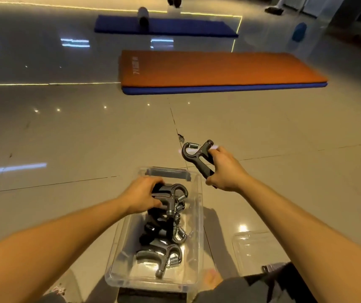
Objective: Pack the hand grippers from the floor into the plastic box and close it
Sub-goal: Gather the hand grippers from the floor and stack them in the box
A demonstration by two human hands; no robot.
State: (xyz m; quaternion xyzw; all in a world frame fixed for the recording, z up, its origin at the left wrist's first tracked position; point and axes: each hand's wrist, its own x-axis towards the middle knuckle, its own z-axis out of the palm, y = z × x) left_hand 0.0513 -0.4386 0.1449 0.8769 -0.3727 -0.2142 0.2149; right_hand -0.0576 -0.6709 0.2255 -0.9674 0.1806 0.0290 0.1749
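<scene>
A clear plastic box [198,217] stands open on the tiled floor in front of me, with several dark grey hand grippers [164,255] piled inside. My left hand [141,194] reaches into the far end of the box and holds a hand gripper [173,193] that lies on top of the pile. My right hand [223,169] is above the floor just beyond the box's far right corner, closed on the handles of another hand gripper [194,153], its spring end pointing up and left. The box's clear lid [253,248] lies flat on the floor to the right of the box.
An orange exercise mat [218,68] on a blue one lies further ahead. A blue mat [166,28] with a dark roller lies beyond it. A blue object [299,31] sits at the far right. My knees frame the box's near end.
</scene>
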